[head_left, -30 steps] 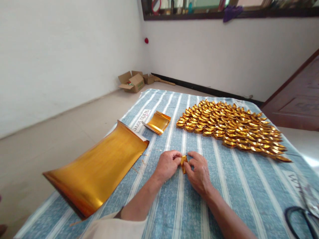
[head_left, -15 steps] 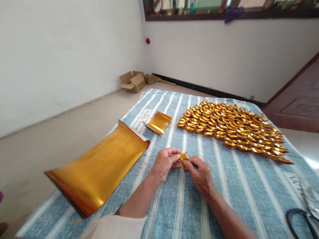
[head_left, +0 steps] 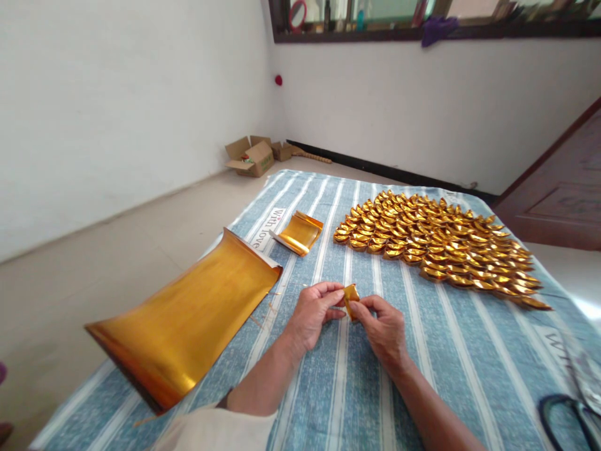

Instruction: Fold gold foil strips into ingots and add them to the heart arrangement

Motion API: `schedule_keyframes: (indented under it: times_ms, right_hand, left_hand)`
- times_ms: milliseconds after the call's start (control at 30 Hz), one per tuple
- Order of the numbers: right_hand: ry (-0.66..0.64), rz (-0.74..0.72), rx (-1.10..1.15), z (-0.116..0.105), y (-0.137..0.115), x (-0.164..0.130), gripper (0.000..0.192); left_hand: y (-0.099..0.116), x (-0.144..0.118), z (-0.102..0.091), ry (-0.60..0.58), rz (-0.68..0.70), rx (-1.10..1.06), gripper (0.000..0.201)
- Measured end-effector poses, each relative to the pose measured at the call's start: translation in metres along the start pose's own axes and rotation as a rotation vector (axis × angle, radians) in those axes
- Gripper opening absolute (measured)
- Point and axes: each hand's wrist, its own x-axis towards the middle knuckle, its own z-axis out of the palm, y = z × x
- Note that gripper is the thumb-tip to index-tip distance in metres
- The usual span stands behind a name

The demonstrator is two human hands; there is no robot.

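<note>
Between my two hands is a small folded piece of gold foil paper (head_left: 351, 294), held above the striped cloth. My left hand (head_left: 313, 314) pinches its left edge between thumb and fingers. My right hand (head_left: 381, 329) grips its lower right side, the thumb lying over the front. Fingertips cover part of the folds. Many folded gold paper ingots (head_left: 436, 244) stand in tight rows at the right. To the left lies a stack of large gold foil sheets (head_left: 197, 313) with curling edges, and beyond it a smaller stack of gold foil paper (head_left: 300, 233).
A blue and white striped cloth (head_left: 328, 401) covers the table. Black-handled scissors (head_left: 570, 410) lie at the near right corner. Thin gold scraps (head_left: 271, 307) are beside the large sheets. An open cardboard box (head_left: 251, 158) sits on the floor by the wall.
Both hands have shifted slightly to the right with the small gold paper. The paper has turned a little in the fingers, and its upper part looks more bent.
</note>
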Motion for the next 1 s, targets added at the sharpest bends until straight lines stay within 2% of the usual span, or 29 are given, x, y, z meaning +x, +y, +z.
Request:
schedule_keyframes:
  times_ms: [200, 433, 567, 667, 767, 867, 1000]
  right_hand:
    - [0.066, -0.127, -0.063, -0.0011, 0.0003, 0.0007, 0.025]
    - [0.053, -0.286, -0.139, -0.0013, 0.0012, 0.0002, 0.025]
    - [0.044, -0.227, -0.102, -0.0009, 0.0041, -0.0013, 0.019]
    - [0.033, -0.154, -0.069, -0.0027, 0.0042, -0.0016, 0.026]
    - [-0.026, -0.074, -0.042, -0.0058, 0.0018, -0.0007, 0.024]
    - [-0.098, 0.011, -0.002, -0.0076, -0.0006, 0.0005, 0.026]
    - [-0.121, 0.104, 0.092, -0.0071, -0.0011, 0.0012, 0.03]
  left_hand:
    - [-0.0023, -0.0026, 0.0015, -0.076, -0.094, 0.04, 0.023]
    - [-0.0008, -0.0041, 0.0019, -0.088, -0.14, 0.072, 0.022]
    - [-0.0019, -0.0021, 0.0008, -0.053, -0.104, 0.075, 0.027]
    - [-0.0013, -0.001, 0.0002, 0.004, -0.025, 0.111, 0.028]
    - [0.0001, -0.0015, 0.0011, 0.059, 0.069, 0.166, 0.025]
    - [0.0005, -0.003, 0.0033, 0.072, 0.132, 0.176, 0.025]
    - [-0.001, -0.0041, 0.0061, 0.083, 0.171, 0.161, 0.024]
